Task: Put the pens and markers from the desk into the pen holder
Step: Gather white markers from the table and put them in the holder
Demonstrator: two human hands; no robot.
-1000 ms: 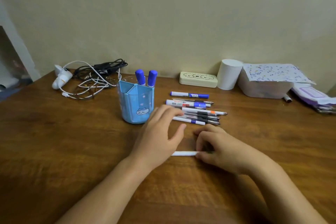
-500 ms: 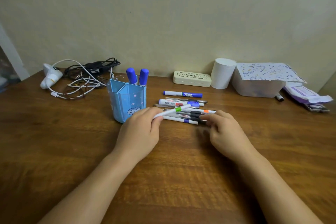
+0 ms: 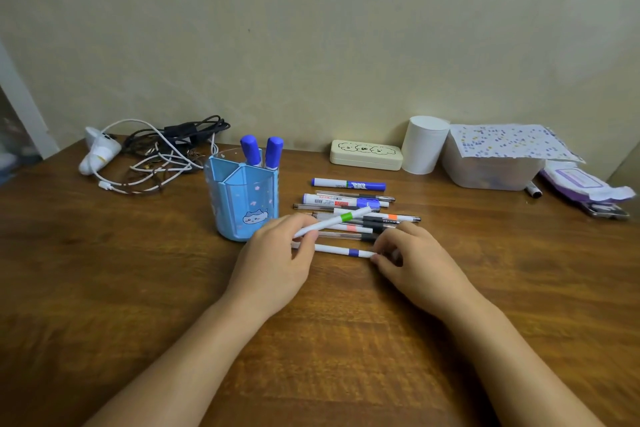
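Soft, even indoor light — dim and warm, no glare. Faint shadows pool under the forearms on the bench (image 3: 104, 288). Wide-angle bending curves the bench's far edge; the lower corners blur slightly — centre stays sharp.

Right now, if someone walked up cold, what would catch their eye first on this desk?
Probably the blue pen holder at centre-left of the desk, with two blue-capped markers standing in its back compartment. Just right of it lies a loose row of pens and markers. In front of that, the left hand holds a white green-banded pen lifted at a slant, while the right hand pinches the end of a white blue-banded pen lying on the wood.
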